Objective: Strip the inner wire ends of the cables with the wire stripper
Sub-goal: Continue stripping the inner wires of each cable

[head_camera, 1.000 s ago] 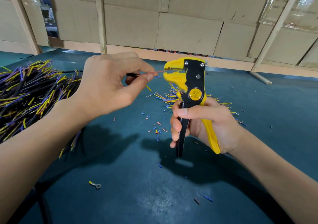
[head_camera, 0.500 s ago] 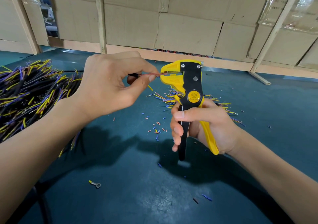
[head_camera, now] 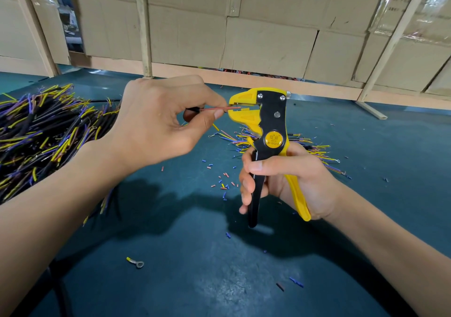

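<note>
The left hand (head_camera: 161, 124) pinches a red wire (head_camera: 219, 108) lying level, its tip inside the stripper (head_camera: 264, 119) mouth just right of the thumb; the right hand (head_camera: 280, 177) grips the handles upright.

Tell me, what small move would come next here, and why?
Probably squeeze the handles: the red wire pinched by the left hand already has its tip between the open yellow jaws of the wire stripper, and the right hand wraps handles that are spread apart.
</note>
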{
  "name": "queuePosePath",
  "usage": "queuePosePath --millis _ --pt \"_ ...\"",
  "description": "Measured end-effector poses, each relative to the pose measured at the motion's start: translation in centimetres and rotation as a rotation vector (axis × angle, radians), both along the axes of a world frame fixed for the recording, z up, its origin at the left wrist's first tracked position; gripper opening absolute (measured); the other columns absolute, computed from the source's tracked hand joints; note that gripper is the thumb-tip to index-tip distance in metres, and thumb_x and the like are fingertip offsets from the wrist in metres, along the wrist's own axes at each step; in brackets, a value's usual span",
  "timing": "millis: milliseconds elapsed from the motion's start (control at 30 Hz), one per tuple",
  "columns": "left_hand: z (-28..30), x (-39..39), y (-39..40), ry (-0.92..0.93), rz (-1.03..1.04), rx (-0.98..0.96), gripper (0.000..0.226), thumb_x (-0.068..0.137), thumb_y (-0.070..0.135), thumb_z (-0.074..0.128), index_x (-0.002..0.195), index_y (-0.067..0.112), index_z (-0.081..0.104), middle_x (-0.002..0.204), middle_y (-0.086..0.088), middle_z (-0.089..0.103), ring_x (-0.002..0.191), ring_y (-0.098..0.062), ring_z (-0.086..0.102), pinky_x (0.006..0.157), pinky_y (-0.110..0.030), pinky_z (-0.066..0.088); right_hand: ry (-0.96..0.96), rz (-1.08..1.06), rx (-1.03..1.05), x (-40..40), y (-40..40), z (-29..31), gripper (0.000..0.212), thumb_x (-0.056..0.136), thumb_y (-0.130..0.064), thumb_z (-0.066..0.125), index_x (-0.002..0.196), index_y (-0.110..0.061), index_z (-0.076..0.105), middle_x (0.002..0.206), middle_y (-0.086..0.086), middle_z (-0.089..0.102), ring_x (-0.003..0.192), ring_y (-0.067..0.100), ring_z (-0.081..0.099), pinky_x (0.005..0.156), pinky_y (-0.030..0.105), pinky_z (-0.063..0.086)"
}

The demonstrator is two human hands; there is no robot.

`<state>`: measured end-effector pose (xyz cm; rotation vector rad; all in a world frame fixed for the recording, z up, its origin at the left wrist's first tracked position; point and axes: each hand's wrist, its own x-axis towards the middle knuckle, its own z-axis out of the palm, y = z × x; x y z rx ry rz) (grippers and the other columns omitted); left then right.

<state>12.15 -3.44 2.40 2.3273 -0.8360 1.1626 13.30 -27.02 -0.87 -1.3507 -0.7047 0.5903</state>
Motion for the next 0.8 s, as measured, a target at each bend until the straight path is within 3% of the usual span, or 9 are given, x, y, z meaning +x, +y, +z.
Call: queuePosePath --millis 267,600,800 --pt "0.14 -0.41 -0.23 -0.035 0.049 0.052 0.013 0.092 0.015 0.066 0.093 0.019 0.078 0.071 0.011 0.053 0.06 -0.016 0.052 0.054 -0.042 0.045 0.008 0.007 -0.016 0.06 0.05 0.02 0.006 0.086 -0.003 0.058 0.08 0.0 0.057 0.068 0.018 0.057 0.061 0.034 0.06 0.065 0.053 0.056" --pt "0.24 -0.48 -0.22 -0.051 0.046 0.039 0.011 0.092 0.015 0.067 0.09 0.019 0.077 0.07 0.009 0.056 0.058 -0.016 0.051 0.054 -0.04 0.045 0.033 -0.014 -0.022 -0.13 0.2 0.31 0.009 0.083 -0.004 0.056 0.074 -0.005 0.059 0.063 0.016 0.055 0.054 0.032 0.058 0.059 0.049 0.056" --pt "-0.03 -0.22 -0.28 -0.044 0.06 0.037 0.011 0.091 0.019 0.067 0.086 0.016 0.076 0.07 0.01 0.056 0.06 -0.017 0.052 0.053 -0.043 0.046 0.013 -0.244 -0.054 -0.39 0.82 -0.05 0.03 0.078 -0.017 0.064 0.053 -0.012 0.05 0.044 0.009 0.04 0.034 0.023 0.039 0.041 0.028 0.044"
